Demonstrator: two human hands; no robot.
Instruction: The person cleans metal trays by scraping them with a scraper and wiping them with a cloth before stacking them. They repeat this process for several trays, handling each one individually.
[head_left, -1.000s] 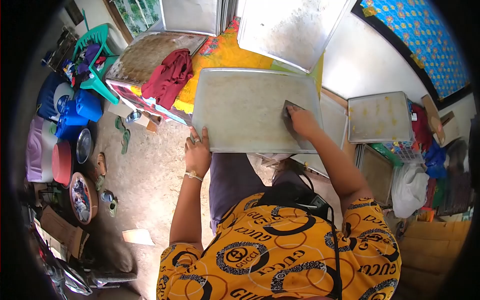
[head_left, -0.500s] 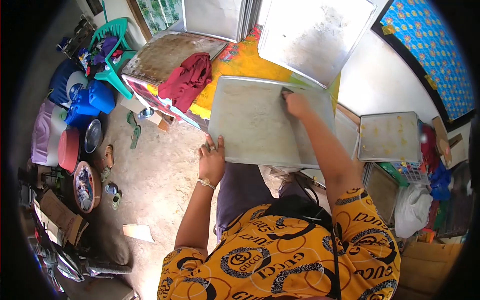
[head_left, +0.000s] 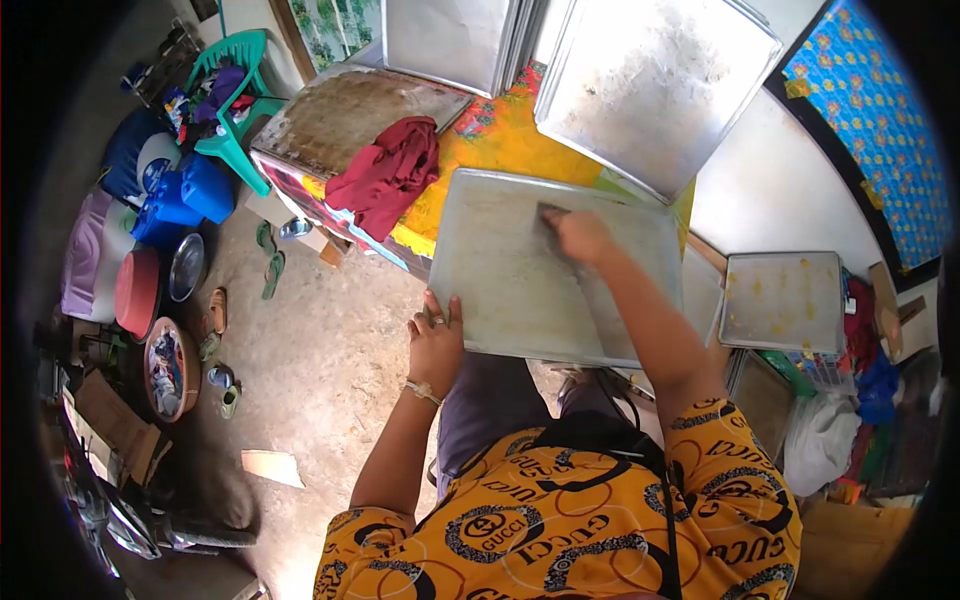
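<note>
A large grey metal tray (head_left: pixel 500 260) lies flat in front of me, its far part over the table and its near edge by my legs. My left hand (head_left: pixel 436 340) grips the tray's near left corner, fingers at the rim. My right hand (head_left: pixel 582 236) is closed on a small dark flat piece (head_left: pixel 549 214), pressed to the tray's surface; its exact kind is hard to make out. Left of the tray, a crumpled dark red cloth (head_left: pixel 388 175) hangs over the table's edge.
Beyond the tray stand an upright stained tray (head_left: pixel 650 90) and a stack of trays (head_left: pixel 445 40). A browned tray (head_left: pixel 345 115) lies on the yellow-covered table (head_left: pixel 500 145). At right, another tray (head_left: pixel 782 300) rests on a basket. Tubs, sandals and a green chair (head_left: pixel 232 145) are at left.
My right hand has moved left and nearer across the tray with the dark flat piece. My left hand stays at the corner. The whole view has shifted slightly.
</note>
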